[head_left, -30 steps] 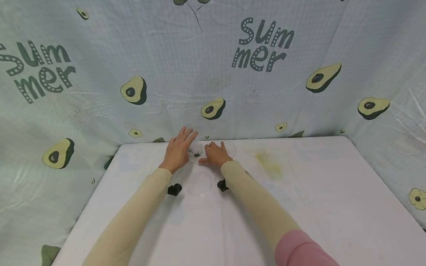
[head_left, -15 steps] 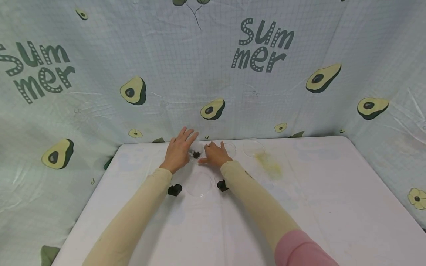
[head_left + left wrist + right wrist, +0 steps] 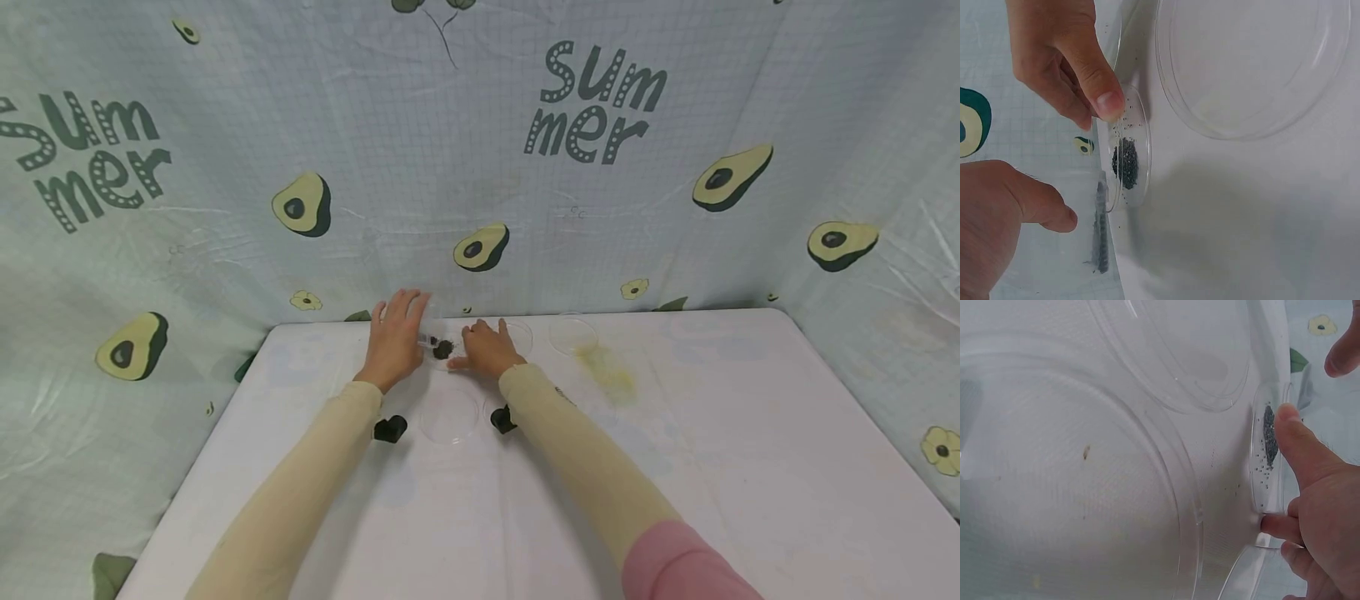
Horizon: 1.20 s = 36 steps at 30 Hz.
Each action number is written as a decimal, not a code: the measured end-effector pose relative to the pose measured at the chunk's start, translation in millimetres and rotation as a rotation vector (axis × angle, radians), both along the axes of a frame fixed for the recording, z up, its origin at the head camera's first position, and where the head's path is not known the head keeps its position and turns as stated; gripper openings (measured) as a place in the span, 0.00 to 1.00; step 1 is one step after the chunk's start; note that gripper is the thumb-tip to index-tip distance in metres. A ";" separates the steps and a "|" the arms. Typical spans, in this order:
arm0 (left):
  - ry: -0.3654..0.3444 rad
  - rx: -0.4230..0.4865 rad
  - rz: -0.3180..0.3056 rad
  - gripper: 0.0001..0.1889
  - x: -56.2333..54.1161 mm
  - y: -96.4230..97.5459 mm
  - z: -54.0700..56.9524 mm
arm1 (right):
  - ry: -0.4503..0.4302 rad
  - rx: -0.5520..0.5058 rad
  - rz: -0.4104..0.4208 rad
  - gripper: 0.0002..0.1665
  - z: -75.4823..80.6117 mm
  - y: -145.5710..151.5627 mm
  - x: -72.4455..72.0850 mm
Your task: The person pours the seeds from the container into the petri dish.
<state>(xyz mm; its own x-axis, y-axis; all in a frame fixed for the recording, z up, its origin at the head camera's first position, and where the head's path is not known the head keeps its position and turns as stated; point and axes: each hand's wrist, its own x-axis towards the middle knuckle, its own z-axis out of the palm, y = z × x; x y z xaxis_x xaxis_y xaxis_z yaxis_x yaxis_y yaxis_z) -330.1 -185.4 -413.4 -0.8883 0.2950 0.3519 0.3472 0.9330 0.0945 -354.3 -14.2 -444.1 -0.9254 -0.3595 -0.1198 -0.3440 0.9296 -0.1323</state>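
At the back of the table, my left hand [image 3: 393, 342] grips a clear container [image 3: 1101, 225] holding a streak of dark granules. The container is tilted, its end close over the edge of a small clear petri dish [image 3: 1140, 119]. A heap of dark granules [image 3: 1125, 164] lies in this dish, with loose grains scattered around it. My right hand [image 3: 487, 348] holds the same dish, its thumb [image 3: 1294, 434] on the rim and its fingers around the side. Much of the container is see-through, and its outline is hard to make out.
A larger clear petri dish [image 3: 1210, 130] lies in front of the hands. More clear dishes, including one round dish [image 3: 572, 352], stand at the back right, near a yellowish stain [image 3: 609, 373] on the white table [image 3: 675, 483]. A patterned cloth wall [image 3: 390, 208] rises behind.
The dark heap in the small dish has grown from scattered grains to a dense pile. My left hand has shifted slightly left with the container; my right hand has stayed in place.
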 end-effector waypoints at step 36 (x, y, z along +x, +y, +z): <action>-0.312 0.388 0.238 0.54 21.8 -51.3 -12.4 | 0.046 -0.163 0.078 0.51 0.8 19.8 16.0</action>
<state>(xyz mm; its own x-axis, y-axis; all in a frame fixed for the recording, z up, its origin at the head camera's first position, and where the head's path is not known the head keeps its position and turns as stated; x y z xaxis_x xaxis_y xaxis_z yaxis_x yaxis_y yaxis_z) -308.3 -236.6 -425.8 -0.9942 -0.0257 0.1045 0.0315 0.8588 0.5113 -338.3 5.6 -443.3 -0.8971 -0.4416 -0.0121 -0.4235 0.8674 -0.2615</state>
